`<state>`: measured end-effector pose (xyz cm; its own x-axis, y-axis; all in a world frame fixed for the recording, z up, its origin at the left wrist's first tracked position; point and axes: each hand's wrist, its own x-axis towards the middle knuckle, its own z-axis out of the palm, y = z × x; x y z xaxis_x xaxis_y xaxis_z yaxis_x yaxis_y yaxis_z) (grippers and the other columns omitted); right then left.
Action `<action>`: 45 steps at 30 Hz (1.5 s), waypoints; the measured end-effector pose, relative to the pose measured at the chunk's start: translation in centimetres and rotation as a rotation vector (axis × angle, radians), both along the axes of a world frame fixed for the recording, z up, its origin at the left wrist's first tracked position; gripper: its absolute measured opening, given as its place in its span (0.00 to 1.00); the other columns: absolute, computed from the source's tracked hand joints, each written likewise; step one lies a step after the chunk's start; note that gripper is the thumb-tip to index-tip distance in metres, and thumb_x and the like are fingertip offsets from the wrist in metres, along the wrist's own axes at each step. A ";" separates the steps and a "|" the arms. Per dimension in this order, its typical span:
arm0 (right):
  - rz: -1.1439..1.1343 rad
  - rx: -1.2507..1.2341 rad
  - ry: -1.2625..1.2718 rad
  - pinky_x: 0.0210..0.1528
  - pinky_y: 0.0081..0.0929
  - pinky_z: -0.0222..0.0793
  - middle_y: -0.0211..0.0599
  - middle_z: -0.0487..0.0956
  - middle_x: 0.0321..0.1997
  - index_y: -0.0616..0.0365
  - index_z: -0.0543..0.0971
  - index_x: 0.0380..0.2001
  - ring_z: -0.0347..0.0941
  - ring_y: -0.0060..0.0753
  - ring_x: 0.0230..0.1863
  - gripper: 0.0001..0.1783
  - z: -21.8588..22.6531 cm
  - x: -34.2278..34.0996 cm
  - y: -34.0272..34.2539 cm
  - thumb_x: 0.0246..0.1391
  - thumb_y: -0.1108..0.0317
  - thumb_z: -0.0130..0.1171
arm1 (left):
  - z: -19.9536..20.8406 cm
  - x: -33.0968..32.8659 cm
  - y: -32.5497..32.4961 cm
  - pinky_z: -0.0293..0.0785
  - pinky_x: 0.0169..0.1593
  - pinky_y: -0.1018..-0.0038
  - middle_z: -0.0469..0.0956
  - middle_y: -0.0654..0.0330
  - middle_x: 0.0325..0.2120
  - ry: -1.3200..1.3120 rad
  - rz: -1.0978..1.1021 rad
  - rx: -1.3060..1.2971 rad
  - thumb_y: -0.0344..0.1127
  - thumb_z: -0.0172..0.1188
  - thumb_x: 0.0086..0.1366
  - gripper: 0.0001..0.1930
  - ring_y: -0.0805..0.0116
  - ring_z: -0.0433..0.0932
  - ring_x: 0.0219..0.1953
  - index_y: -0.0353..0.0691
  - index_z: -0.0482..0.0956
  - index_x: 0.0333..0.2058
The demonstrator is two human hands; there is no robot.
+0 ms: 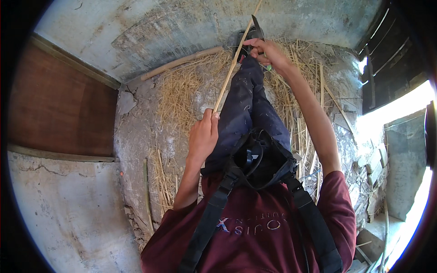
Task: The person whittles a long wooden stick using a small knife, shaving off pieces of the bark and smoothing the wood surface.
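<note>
A long, thin bamboo strip (231, 69) slants from my lap up past my feet toward the wall. Its near end is in my left hand (203, 135), the fingers closed round it beside my thigh. Out over my shins, my right hand (269, 54) grips a knife whose dark blade (257, 28) points away from me, close against the strip's right side. Most of the knife handle is hidden in my fist; a small green bit shows below it. The strip passes next to my right fingertips, and I cannot tell whether they touch it.
My legs in dark trousers (248, 98) stretch out ahead, with a black bag (261, 159) strapped at my waist. Straw-like shavings (182, 88) litter the floor on both sides. A thick bamboo pole (182, 63) lies by the far wall. Split strips (321, 86) lie to my right.
</note>
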<state>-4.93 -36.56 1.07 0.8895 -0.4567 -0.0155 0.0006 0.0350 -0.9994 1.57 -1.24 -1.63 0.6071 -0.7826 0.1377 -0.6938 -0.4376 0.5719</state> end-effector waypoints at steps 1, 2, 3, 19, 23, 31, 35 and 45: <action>-0.008 0.031 -0.015 0.27 0.20 0.59 0.30 0.78 0.30 0.59 0.80 0.59 0.66 0.16 0.26 0.26 0.7 -0.7 0.8 0.67 0.54 0.55 | 0.2 0.0 0.0 0.72 0.32 0.48 0.78 0.44 0.21 0.097 -0.009 -0.032 0.44 0.48 0.82 0.15 0.40 0.80 0.26 0.37 0.72 0.43; -0.015 0.066 -0.029 0.26 0.19 0.57 0.29 0.78 0.30 0.58 0.79 0.61 0.65 0.14 0.26 0.25 0.9 -1.1 1.5 0.67 0.55 0.55 | 0.4 0.0 0.1 0.71 0.32 0.51 0.77 0.46 0.20 0.195 -0.017 -0.060 0.44 0.48 0.82 0.15 0.43 0.79 0.25 0.36 0.73 0.42; -0.021 0.100 -0.044 0.26 0.17 0.55 0.28 0.78 0.29 0.57 0.78 0.62 0.64 0.13 0.26 0.26 1.1 -1.3 2.5 0.68 0.55 0.55 | 0.5 0.0 0.2 0.70 0.32 0.53 0.76 0.48 0.20 0.293 -0.023 -0.088 0.44 0.48 0.82 0.16 0.45 0.79 0.24 0.36 0.74 0.41; -0.284 -0.650 -0.259 0.49 0.33 0.76 0.35 0.86 0.38 0.57 0.88 0.45 0.84 0.33 0.40 0.11 -2.5 -3.6 7.9 0.61 0.67 0.67 | -0.7 -1.5 0.6 0.68 0.31 0.58 0.72 0.51 0.18 0.364 -0.079 -0.154 0.43 0.51 0.81 0.16 0.53 0.76 0.22 0.34 0.73 0.40; -0.338 -0.886 -0.203 0.45 0.37 0.77 0.37 0.86 0.39 0.57 0.87 0.43 0.83 0.44 0.40 0.10 -1.8 -3.9 9.4 0.58 0.68 0.70 | -1.4 -1.6 1.2 0.68 0.32 0.57 0.72 0.49 0.19 0.357 -0.092 -0.140 0.44 0.51 0.81 0.16 0.49 0.77 0.23 0.34 0.73 0.40; -0.384 -1.086 -0.171 0.39 0.43 0.80 0.33 0.84 0.41 0.52 0.84 0.41 0.84 0.48 0.39 0.08 -2.3 -4.6 10.0 0.57 0.71 0.67 | -1.5 -2.2 1.7 0.67 0.31 0.53 0.73 0.46 0.19 0.338 -0.094 -0.138 0.44 0.52 0.80 0.16 0.42 0.77 0.24 0.36 0.73 0.41; -0.350 -1.082 -0.129 0.38 0.44 0.81 0.31 0.85 0.42 0.49 0.84 0.43 0.85 0.46 0.39 0.12 -1.7 -5.4 10.4 0.55 0.72 0.67 | -1.1 -2.7 1.8 0.68 0.32 0.60 0.73 0.53 0.20 0.353 -0.087 -0.097 0.43 0.53 0.80 0.15 0.57 0.74 0.24 0.35 0.73 0.39; -0.310 -1.065 -0.018 0.39 0.44 0.81 0.30 0.86 0.41 0.50 0.85 0.42 0.86 0.44 0.40 0.13 -2.2 -6.6 11.4 0.52 0.74 0.67 | -1.7 -3.5 2.3 0.69 0.35 0.61 0.73 0.51 0.22 0.341 -0.088 -0.082 0.42 0.53 0.80 0.15 0.56 0.73 0.26 0.33 0.73 0.40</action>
